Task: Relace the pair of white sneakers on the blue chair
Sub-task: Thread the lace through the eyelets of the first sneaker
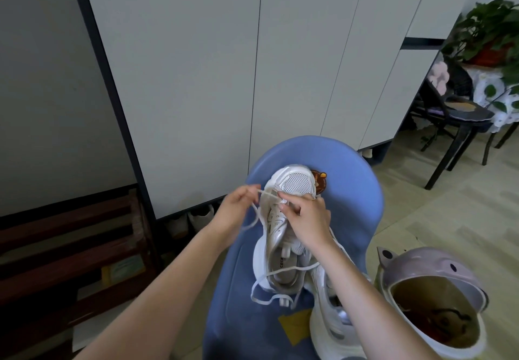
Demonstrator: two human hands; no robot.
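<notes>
White sneaker (283, 219), mesh toe pointing away from us, lies on the seat of the blue chair (362, 191). Its white lace (261, 278) runs out across the toe end and trails in loops over the heel and onto the seat. Our left hand (238, 208) pinches one strand of that lace, drawn out to the left of the toe. Our right hand (306, 216) sits over the eyelets, fingers curled and nipping the lace at the toe end. Second white sneaker (334, 320) lies just beside the first, nearer us, partly under our right forearm. Beside the chair, right: a lilac animal-faced bin (438, 275). Behind: grey cupboard doors (196, 64). Far right: a dark chair (455, 115) and a potted plant (488, 28).
</notes>
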